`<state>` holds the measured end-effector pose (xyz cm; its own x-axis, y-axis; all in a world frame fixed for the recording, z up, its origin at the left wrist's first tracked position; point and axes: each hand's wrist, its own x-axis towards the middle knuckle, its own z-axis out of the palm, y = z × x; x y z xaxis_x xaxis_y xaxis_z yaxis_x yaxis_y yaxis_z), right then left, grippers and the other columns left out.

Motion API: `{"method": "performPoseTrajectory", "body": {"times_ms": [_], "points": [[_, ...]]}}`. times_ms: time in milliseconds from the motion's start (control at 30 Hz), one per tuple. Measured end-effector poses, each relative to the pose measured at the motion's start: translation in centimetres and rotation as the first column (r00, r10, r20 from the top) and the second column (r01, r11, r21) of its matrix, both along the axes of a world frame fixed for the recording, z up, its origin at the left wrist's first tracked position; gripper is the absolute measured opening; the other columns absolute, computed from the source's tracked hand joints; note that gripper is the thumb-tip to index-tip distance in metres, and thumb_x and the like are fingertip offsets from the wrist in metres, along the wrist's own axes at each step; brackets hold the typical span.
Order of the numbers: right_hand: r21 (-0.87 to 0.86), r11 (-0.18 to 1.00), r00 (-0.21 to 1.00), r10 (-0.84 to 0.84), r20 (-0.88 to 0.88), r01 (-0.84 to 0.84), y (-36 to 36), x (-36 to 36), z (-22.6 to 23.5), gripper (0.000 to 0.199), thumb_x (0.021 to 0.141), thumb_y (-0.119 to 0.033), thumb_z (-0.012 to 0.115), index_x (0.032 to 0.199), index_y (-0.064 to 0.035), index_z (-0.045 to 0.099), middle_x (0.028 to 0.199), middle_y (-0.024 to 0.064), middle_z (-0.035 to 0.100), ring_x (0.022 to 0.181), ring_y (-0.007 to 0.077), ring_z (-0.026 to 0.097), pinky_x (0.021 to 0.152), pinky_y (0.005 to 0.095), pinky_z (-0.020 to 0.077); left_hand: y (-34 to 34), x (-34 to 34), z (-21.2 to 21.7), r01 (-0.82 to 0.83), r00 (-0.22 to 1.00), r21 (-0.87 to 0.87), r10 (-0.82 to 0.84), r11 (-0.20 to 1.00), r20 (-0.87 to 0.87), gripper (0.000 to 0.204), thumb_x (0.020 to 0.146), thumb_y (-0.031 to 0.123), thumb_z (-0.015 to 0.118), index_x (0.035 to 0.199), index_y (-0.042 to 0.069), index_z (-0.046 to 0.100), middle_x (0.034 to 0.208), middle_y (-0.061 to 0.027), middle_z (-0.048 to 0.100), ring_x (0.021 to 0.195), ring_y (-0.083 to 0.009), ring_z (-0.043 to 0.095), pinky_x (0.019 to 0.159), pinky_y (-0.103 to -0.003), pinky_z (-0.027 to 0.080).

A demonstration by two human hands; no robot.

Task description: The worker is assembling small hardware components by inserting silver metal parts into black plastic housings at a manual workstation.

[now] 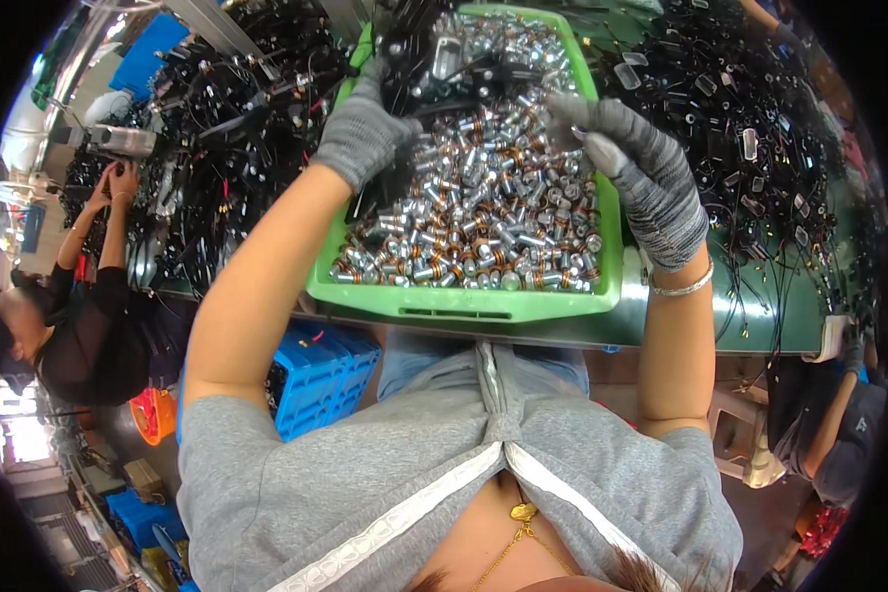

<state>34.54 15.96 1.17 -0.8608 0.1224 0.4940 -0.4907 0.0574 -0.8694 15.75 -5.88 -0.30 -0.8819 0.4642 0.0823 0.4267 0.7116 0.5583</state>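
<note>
Can see metal cylinders (503, 202) heaped in green tray (405, 298) at twelve o'clock; at eleven, left hand (362, 133) with thumb spread, beside black cables (407, 54), cannot tell if gripping; at two, right hand (643, 168) half curled, also cannot tell if holding.

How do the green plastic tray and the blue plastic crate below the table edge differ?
The green plastic tray sits on the table; the blue plastic crate stands lower. The tray is heaped with silvery metal cylinders; the crate's contents are mostly hidden. Both are plastic containers.
</note>
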Motion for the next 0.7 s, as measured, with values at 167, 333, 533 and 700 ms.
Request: {"method": "performPoseTrajectory", "body": {"times_ms": [167,333,533,700], "points": [[-0.103,0.992,0.997,-0.073,0.031,0.076,1.0,1.3,0.3,0.022,0.09,-0.014,0.061,0.109,-0.0033,0.064,0.096,0.0072,0.069,0.089,0.0148,0.064,0.077,0.0263,0.0514,-1.4,1.2,0.0,0.078,0.989,0.459,-0.126,0.885,0.074,0.094,0.074,0.021,0.081,0.142,-0.006,0.023,0.128,-0.024,0.051,0.12,-0.0282,0.052,0.105,-0.031,0.04],[-0.201,0.957,0.97,-0.229,-0.082,0.209,0.2,2.8,1.1,0.022,0.084,-0.004,0.067,0.106,-0.0035,0.065,0.097,0.0061,0.068,0.088,0.0123,0.064,0.079,0.0253,0.0528,-3.9,6.3,1.0,0.137,0.976,0.603,-0.211,0.786,0.054,0.074,0.07,0.026,0.085,0.126,0.001,0.043,0.105,-0.0083,0.063,0.089,-0.0145,0.061,0.077,-0.029,0.051],[-0.141,0.96,0.904,-0.277,-0.325,0.243,-1.5,3.5,2.1,0.029,0.08,0.002,0.07,0.107,-0.0033,0.063,0.105,0.0097,0.068,0.094,0.0153,0.065,0.083,0.0284,0.0534,-5.0,11.0,0.3,0.203,0.971,0.699,-0.231,0.686,-0.055,0.055,0.078,0.007,0.075,0.124,-0.001,0.046,0.107,-0.0089,0.061,0.092,-0.0175,0.061,0.08,-0.028,0.051],[-0.243,0.946,0.87,-0.299,-0.392,0.216,-1.6,4.7,1.5,0.026,0.08,0.001,0.07,0.105,-0.0014,0.064,0.104,0.0105,0.068,0.095,0.0178,0.064,0.084,0.03,0.0524,-5.4,10.7,-1.0,0.076,0.992,0.643,0.007,0.762,-0.126,0.048,0.081,-0.004,0.065,0.124,-0.003,0.046,0.106,-0.0103,0.063,0.093,-0.0178,0.062,0.079,-0.029,0.05]]}}
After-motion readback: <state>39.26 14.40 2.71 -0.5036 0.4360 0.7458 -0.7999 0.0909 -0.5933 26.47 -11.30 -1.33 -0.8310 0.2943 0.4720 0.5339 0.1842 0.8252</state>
